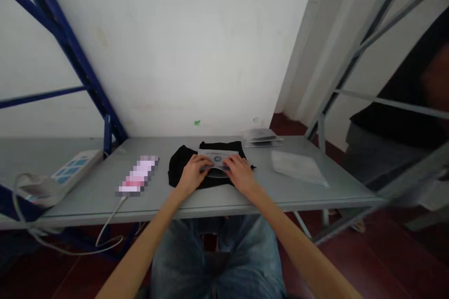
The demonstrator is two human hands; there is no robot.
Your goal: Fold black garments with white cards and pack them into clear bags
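Note:
A black folded garment (180,163) lies on the grey table (245,196) in front of me. On top of it rests a flat grey-white card or packet (218,156) with a round mark. My left hand (193,172) and my right hand (239,173) both lie on the garment, fingers curled onto the near edge of the packet from either side. Whether the fingers pinch the packet or only press on it is unclear.
A phone (137,176) with a white cable lies left of the garment. A white power strip (72,168) sits at the far left. Clear plastic bags (298,167) lie to the right, and a small stack of packets (261,137) at the back. Another person stands at the right edge.

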